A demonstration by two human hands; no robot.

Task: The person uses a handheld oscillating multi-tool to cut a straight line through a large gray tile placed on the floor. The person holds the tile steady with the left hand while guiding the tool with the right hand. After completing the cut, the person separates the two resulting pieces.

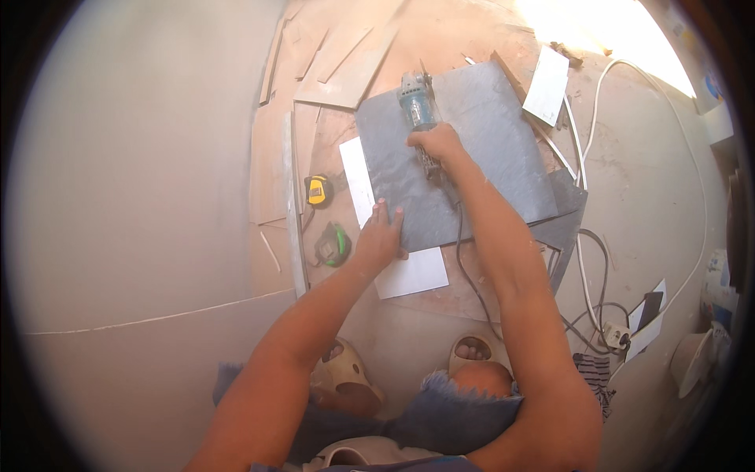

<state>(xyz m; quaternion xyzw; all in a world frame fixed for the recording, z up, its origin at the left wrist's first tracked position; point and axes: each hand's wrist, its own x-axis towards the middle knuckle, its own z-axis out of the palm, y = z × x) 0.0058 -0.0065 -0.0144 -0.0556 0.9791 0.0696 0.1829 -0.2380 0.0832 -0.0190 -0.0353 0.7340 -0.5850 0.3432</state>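
Grinder with a teal body is pointing away from the person over the far left part of a grey slab, its working end reaching the slab's far edge; whether the disc is touching cannot be told. The right hand is closing around the tool's rear body, gripping it firmly. The left hand is resting at the slab's near left corner, fingers loosely spread and extended, grasping nothing visible. A dark cord is trailing from the grinder toward the person, over the slab's near edge.

One white piece is showing along the slab's left edge, and another white piece is lying by its near edge. Left of these, a yellow tape measure and a green-and-black tape measure are lying near a long narrow strip. Beige boards are lying beyond. To the right, a white cable is looping across the floor, while a socket block is sitting nearer the person. Tan sandals are showing below.
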